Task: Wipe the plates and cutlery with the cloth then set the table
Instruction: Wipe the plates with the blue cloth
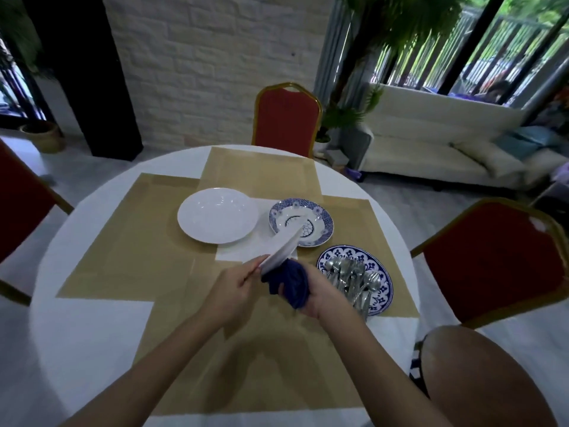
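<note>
My left hand [235, 286] grips the near edge of a white plate [284, 246], held tilted on edge above the table. My right hand [311, 291] holds a bunched dark blue cloth [289, 283] against the plate's lower side. A large white plate [217, 215] lies flat at the table's middle. To its right sits a blue-patterned plate [320, 221], partly hidden by the held plate. Nearer on the right, another blue-patterned plate [381, 291] carries a pile of silver cutlery [354, 277], mostly spoons.
The round white table [77, 318] is covered with tan placemats [138, 251]. Red chairs stand at the far side [286, 118], the left [21, 204] and the right [498, 263]. My knee [480, 377] shows at lower right. A white sofa [431, 149] stands beyond.
</note>
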Motion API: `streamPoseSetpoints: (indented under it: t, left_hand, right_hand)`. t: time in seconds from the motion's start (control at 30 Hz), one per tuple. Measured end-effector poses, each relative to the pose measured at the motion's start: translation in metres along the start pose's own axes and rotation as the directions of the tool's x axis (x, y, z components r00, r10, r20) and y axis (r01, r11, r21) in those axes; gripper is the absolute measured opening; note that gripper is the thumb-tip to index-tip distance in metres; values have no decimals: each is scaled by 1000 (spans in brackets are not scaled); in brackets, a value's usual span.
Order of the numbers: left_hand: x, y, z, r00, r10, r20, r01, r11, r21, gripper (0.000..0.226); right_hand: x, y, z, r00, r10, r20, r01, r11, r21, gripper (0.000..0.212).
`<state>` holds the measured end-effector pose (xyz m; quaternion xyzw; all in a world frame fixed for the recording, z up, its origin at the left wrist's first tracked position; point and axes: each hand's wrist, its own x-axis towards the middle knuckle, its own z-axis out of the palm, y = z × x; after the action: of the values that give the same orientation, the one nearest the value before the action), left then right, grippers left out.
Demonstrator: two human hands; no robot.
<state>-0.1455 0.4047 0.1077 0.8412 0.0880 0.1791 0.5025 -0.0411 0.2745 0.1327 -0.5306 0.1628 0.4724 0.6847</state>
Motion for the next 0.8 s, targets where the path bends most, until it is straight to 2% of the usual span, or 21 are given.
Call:
streamPoseSetpoints:
  t: [0.07,0.13,0.2,0.27,0.33,0.47,0.6,0.7,0.8]
  left_hand:
    - [-6,-13,2,1000,12,20,-13,998,58,41]
    - [-14,-23,4,999,46,8,-47,991,124,40]
    - [-22,-34,4,991,131,37,-136,963,231,42]
    - [-29,-50,2,968,231,95,-249,912,326,44]
    - [-34,-70,2,940,297,169,-341,835,432,42]
    - [-39,-86,0,924,172,341,-353,723,594,48]
    - [-40,-93,6,908,127,399,-384,636,669,66]
    - [-40,-103,14,904,121,410,-393,613,685,55]
    - [-40,-111,19,898,103,429,-404,580,707,47]
  right_hand:
    - [6,2,-10,999,-12,-46,16,994,104,38]
    - [6,4,-19,999,-42,-16,44,978,204,58]
    - [2,6,-25,995,-95,9,91,977,190,65]
    - [5,12,-28,992,-118,-43,122,988,95,43]
    - [14,21,-32,981,-115,-157,111,993,-33,25]
    - [17,36,-35,952,-188,-240,155,976,-151,20]
    - [10,43,-46,943,-233,-237,192,964,-184,18]
    - [-2,44,-63,919,-319,-229,280,941,-189,20]
    - [-18,43,-86,849,-480,-220,428,870,-244,34]
